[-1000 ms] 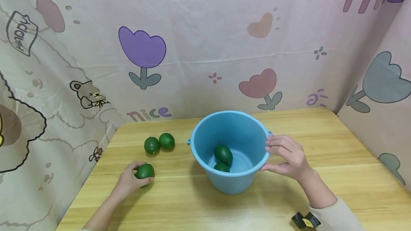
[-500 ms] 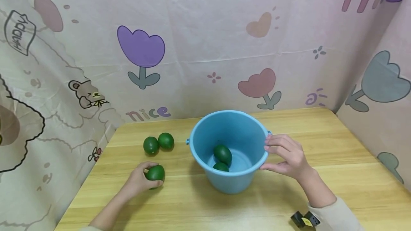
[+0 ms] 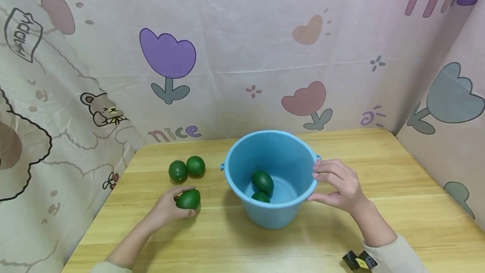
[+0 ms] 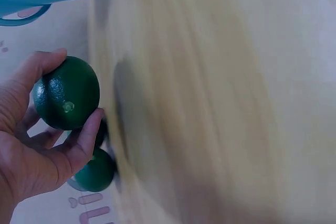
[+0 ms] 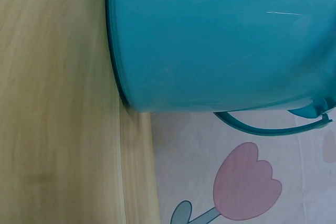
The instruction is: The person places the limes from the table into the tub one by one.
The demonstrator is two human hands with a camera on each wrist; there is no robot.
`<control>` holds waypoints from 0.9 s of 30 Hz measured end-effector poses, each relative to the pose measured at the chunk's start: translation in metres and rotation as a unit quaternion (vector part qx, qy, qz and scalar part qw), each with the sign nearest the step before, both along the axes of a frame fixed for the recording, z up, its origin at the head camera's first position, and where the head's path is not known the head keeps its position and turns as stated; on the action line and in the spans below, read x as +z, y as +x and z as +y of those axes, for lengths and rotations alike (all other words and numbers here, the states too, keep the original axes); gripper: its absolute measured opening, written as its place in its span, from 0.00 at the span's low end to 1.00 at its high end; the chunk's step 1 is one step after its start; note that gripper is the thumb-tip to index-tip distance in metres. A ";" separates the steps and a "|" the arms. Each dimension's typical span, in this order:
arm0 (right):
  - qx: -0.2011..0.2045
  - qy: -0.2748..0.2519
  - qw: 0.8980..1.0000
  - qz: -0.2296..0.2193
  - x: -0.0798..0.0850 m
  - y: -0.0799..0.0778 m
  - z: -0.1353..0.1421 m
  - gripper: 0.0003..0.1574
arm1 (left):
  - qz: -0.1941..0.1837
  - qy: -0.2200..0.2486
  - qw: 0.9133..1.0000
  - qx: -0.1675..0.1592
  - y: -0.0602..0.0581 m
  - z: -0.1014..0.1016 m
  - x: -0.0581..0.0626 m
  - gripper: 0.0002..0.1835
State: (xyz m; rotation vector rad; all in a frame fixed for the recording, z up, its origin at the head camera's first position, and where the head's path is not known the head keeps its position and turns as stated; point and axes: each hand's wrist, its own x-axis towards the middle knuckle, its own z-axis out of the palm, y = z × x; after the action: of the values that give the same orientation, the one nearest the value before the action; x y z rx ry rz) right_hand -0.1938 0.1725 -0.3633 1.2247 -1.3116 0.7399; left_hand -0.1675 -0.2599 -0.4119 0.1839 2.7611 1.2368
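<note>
My left hand (image 3: 166,209) holds a dark green lime (image 3: 188,199) between thumb and fingers, left of the blue bucket (image 3: 270,217). In the left wrist view this lime (image 4: 67,93) hangs above the wooden table, its shadow apart from it. My right hand (image 3: 342,186) grips the bucket's right rim, fingertips at the edge and thumb lower on the outside. Inside the upright bucket lie two limes, one (image 3: 263,182) in full view and the other (image 3: 260,197) partly hidden by the front rim. The right wrist view shows the bucket wall (image 5: 220,40) but no fingers.
Two more limes, one left (image 3: 178,171) and one right (image 3: 195,166), sit side by side at the table's back left. A small black device (image 3: 358,260) with a yellow label is by the right sleeve. A printed cloth (image 3: 227,24) hangs behind the wooden table (image 3: 212,243).
My left hand has carried its lime to the right, and in the last half second a little up and back, tilting it. The right hand and the bucket have stayed put.
</note>
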 end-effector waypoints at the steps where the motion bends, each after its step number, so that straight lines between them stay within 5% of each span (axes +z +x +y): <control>1: -0.001 0.000 1.000 -0.001 0.000 0.000 0.000 0.32 | 0.000 0.006 1.000 -0.006 0.000 0.000 0.003 0.38; 8: -0.006 -0.001 1.000 0.000 0.000 0.000 0.001 0.32 | 0.010 0.012 0.999 -0.044 -0.004 0.004 0.016 0.38; 27: 0.001 -0.001 1.000 -0.004 0.001 0.001 0.000 0.32 | 0.006 -0.028 0.998 -0.065 -0.003 0.010 0.057 0.38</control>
State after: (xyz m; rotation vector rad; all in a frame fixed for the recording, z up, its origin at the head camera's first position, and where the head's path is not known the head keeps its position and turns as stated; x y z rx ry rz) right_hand -0.1928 0.1722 -0.3625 1.2238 -1.3154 0.7481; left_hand -0.1703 -0.2504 -0.3547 0.3597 2.7400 1.1299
